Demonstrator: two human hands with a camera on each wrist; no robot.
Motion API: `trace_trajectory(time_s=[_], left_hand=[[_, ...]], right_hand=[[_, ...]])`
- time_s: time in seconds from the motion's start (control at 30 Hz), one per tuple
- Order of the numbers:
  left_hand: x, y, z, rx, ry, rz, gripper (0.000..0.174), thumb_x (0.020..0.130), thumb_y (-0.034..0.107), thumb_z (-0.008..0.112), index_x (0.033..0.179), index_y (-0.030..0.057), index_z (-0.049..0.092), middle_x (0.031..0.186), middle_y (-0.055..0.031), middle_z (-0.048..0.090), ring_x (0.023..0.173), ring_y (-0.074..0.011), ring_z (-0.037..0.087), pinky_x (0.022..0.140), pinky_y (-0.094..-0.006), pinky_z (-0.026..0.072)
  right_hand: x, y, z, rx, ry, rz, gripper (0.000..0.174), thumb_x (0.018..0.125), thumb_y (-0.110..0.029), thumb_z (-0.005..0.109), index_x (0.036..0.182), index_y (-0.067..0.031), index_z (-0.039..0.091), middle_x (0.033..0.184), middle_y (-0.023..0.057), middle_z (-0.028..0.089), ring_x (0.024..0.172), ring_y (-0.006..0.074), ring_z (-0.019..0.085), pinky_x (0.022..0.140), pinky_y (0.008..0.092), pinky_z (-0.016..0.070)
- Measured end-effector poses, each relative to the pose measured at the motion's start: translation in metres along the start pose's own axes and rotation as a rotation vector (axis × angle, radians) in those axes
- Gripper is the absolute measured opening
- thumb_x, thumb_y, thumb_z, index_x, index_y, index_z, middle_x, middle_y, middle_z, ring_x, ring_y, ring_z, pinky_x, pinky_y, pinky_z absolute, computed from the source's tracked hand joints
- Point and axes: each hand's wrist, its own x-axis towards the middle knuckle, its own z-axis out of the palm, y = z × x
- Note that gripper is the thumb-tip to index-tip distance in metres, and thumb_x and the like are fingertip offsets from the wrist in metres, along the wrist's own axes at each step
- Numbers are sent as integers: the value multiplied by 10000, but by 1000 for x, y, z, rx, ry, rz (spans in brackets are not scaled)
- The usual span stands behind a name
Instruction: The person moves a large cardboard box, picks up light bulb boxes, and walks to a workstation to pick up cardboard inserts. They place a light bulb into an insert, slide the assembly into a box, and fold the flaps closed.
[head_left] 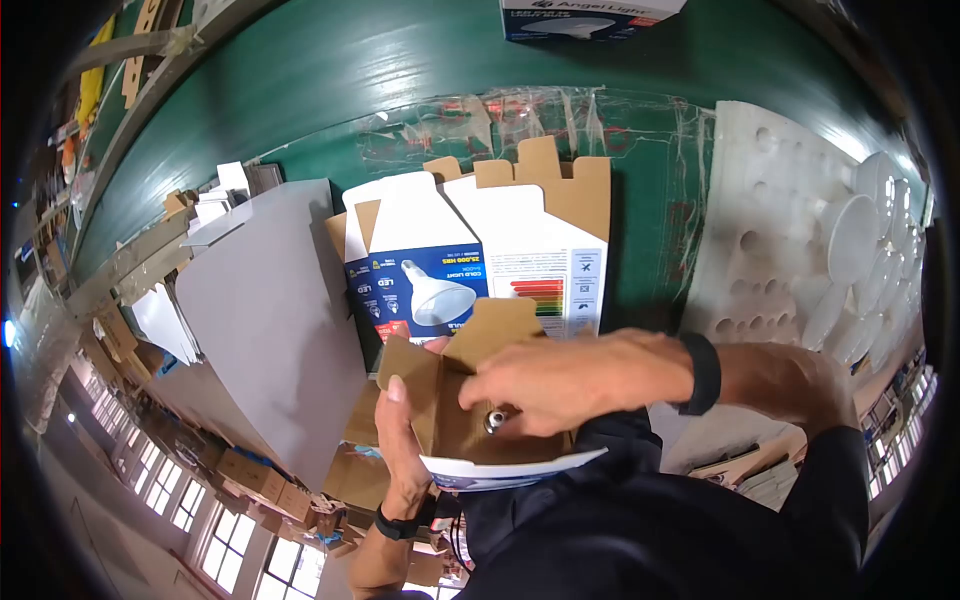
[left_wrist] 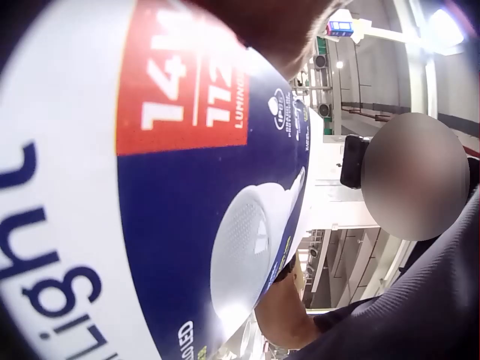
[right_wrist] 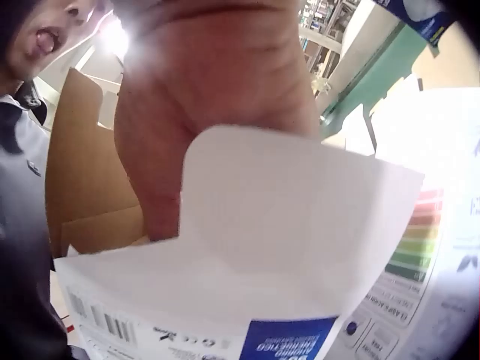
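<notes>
In the head view my left hand (head_left: 402,440) grips an open printed carton (head_left: 490,325) from its left side, thumb over a side flap. The carton's brown inside faces up. My right hand (head_left: 555,385) reaches into it with bent fingers around a light bulb, whose shiny metal base (head_left: 495,421) shows beneath them; the rest of the bulb is hidden. The left wrist view is filled by the carton's blue, white and red printed face (left_wrist: 180,225). In the right wrist view a white flap (right_wrist: 277,202) covers the fingers of the right hand (right_wrist: 217,75).
Flattened, printed cartons (head_left: 520,230) lie on the green surface (head_left: 430,60) just beyond. A white foam tray (head_left: 735,220) with holes stands at right, clear-white bulbs (head_left: 850,240) at its edge. A large pale panel (head_left: 275,330) is at left; another printed box (head_left: 585,22) sits at the far edge.
</notes>
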Motion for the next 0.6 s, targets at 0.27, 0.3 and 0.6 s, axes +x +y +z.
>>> trace_trajectory(time_s=[0.27, 0.3, 0.6], left_hand=[[8, -4, 1, -19, 37, 10, 656, 1064, 390, 342, 1560, -21, 216, 1403, -178, 535, 1266, -262, 527, 1089, -398, 399], [8, -6, 0, -5, 39, 12, 664, 1062, 402, 343, 1559, -23, 222, 1403, -177, 534, 1268, -257, 522, 1091, -396, 393], [13, -8, -4, 114, 27, 20, 684, 1062, 440, 338, 1538, -46, 266, 1400, -173, 541, 1264, -242, 510, 1090, -386, 379]], right_hand=[[10, -4, -9, 7, -111, -2, 229, 876, -54, 684, 1083, 40, 658, 1001, 203, 616, 993, 393, 628, 824, 453, 495], [10, -1, -5, 9, -113, -3, 229, 876, -54, 684, 1083, 40, 658, 1001, 203, 616, 993, 393, 628, 824, 453, 495], [12, 43, 37, 236, 82, -318, 339, 862, -55, 677, 1180, 63, 650, 1039, 225, 577, 938, 399, 637, 789, 455, 505]])
